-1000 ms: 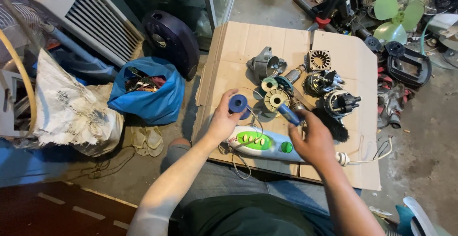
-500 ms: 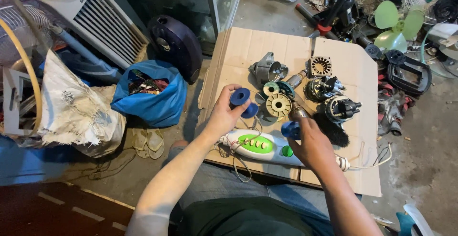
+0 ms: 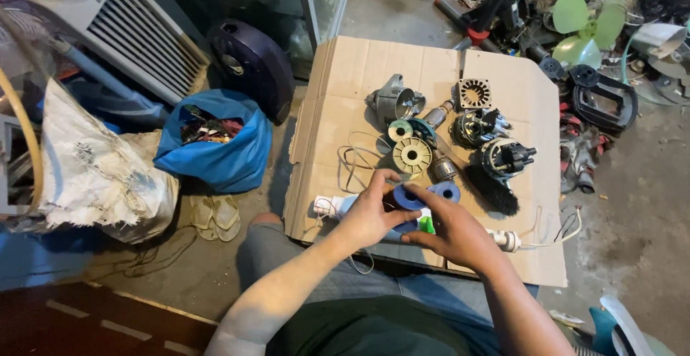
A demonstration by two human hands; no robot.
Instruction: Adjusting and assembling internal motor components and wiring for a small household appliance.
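Observation:
My left hand (image 3: 366,216) and my right hand (image 3: 453,234) meet over the near edge of a cardboard sheet (image 3: 359,75). Together they hold a small blue spool (image 3: 408,196); a second blue round end (image 3: 447,193) shows just to its right. Under my hands lies a white and green device (image 3: 332,205), mostly hidden. Beyond my fingers on the cardboard lie a cream round disc (image 3: 412,155), a grey metal motor housing (image 3: 393,101), a black brush (image 3: 492,187) and several dismantled motor parts (image 3: 478,126).
A blue bag (image 3: 215,147) full of scraps and a dark round cover (image 3: 248,65) sit left of the cardboard. A white sack (image 3: 93,172) and a white fan heater (image 3: 122,18) are further left. Green fan blades (image 3: 582,25) and black junk crowd the right. A white cord (image 3: 546,237) trails right.
My left hand brought the blue spool down from above the cardboard toward me, and my right hand came in to meet it. Both hands now grip it together.

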